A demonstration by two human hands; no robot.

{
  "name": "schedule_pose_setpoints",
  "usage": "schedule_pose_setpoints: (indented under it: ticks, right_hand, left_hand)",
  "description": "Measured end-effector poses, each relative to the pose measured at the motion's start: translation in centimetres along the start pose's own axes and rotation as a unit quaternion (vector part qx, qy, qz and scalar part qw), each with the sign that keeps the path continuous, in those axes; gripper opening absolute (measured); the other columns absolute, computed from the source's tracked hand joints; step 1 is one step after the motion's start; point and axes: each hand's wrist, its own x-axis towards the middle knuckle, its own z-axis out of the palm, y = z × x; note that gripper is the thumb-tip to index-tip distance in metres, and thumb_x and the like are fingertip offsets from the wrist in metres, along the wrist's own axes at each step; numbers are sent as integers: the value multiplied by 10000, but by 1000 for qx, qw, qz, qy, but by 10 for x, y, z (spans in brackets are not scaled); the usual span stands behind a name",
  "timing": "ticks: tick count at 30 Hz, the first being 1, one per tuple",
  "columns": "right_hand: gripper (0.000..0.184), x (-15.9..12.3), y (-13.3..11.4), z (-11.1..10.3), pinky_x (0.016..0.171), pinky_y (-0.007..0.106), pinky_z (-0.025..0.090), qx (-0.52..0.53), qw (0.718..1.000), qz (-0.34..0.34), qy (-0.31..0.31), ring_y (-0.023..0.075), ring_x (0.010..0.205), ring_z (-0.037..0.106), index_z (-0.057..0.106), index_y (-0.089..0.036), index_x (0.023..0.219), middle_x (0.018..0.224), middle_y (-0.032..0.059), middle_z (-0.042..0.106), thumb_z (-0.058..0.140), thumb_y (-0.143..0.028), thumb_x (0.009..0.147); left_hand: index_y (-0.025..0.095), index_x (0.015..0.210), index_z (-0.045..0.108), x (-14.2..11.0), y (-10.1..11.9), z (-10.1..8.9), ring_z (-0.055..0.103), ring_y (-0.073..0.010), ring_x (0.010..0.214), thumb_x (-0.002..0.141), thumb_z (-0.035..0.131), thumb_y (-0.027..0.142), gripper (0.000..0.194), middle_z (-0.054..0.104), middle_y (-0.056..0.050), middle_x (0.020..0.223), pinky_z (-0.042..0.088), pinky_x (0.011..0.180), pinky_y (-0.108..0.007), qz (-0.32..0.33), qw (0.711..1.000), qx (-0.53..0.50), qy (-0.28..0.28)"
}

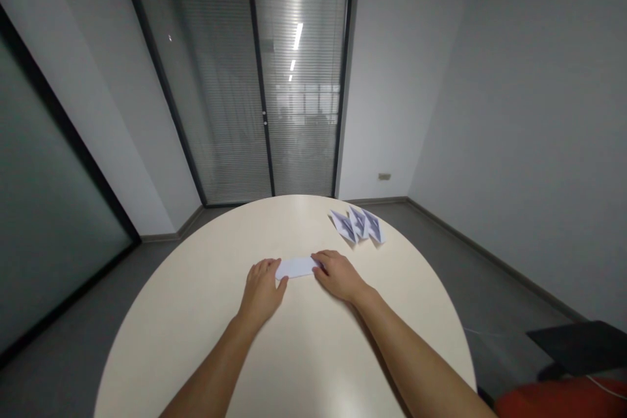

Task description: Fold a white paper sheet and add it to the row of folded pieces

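Observation:
A folded strip of white paper [296, 267] lies flat on the table, running crosswise between my hands. At its left end, my left hand [262, 285] grips it, with the thumb at the near edge and the fingers at the far edge. My right hand [337, 274] has hold of the right end in the same way, and its fingers cover that end. Beyond my right hand sit several folded paper shapes [359, 226] with pointed corners, white with bluish shaded insides, side by side in a row.
The round cream table [196, 320] fills the lower middle of the view. Behind it stands a dark-framed glass door [262, 91] with blinds. At the lower right are a dark flat object [580, 346] and a red seat [558, 400], with a thin cable nearby.

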Motion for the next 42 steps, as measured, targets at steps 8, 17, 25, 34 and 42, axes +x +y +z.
schedule_pose_setpoints:
  ticks: [8, 17, 25, 34, 42]
  right_hand:
    - [318, 0, 1, -9, 865, 298, 460, 42, 998, 50, 3, 212, 963, 617, 688, -180, 1143, 1117, 97, 678, 676, -258, 835]
    - [310, 4, 5, -21, 763, 268, 434, 53, 986, 142, 65, 190, 896, 663, 655, -242, 1172, 1063, 31, 741, 597, -175, 875]
    - [322, 7, 14, -26, 853, 273, 447, -91, 979, 140, 117, 204, 1020, 650, 732, -229, 1095, 1216, 58, 697, 502, -100, 911]
    - [292, 11, -7, -15, 831, 285, 430, -166, 979, 120, 0, 211, 963, 608, 756, -183, 966, 1072, 109, 636, 466, -145, 975]
    - [308, 12, 16, -6, 825, 285, 429, -170, 962, 211, 30, 205, 971, 588, 700, -155, 1102, 1143, 140, 572, 416, -113, 989]
  left_hand:
    - [164, 1252, 621, 2, -4, -1, 561, -298, 1255, 862, 637, 193, 391, 654, -128, 1291, 413, 1124, -478, 25, 998, -3, 61]
    - [93, 1402, 531, 0, -7, 11, 400, -308, 1463, 932, 534, 234, 491, 451, -171, 1561, 364, 1206, -444, -14, 999, 27, 21]
    - [127, 1373, 562, 0, 6, -4, 573, -242, 1320, 965, 498, 229, 425, 635, -133, 1390, 453, 1115, -367, -62, 997, 2, -50]
    - [140, 1365, 573, 0, 18, -15, 568, -231, 1330, 959, 529, 215, 416, 639, -129, 1389, 456, 1092, -340, -81, 995, -7, -58]
    - [112, 1356, 579, -1, 16, -12, 568, -242, 1325, 963, 511, 212, 411, 635, -146, 1385, 454, 1095, -350, -74, 995, -4, -61]
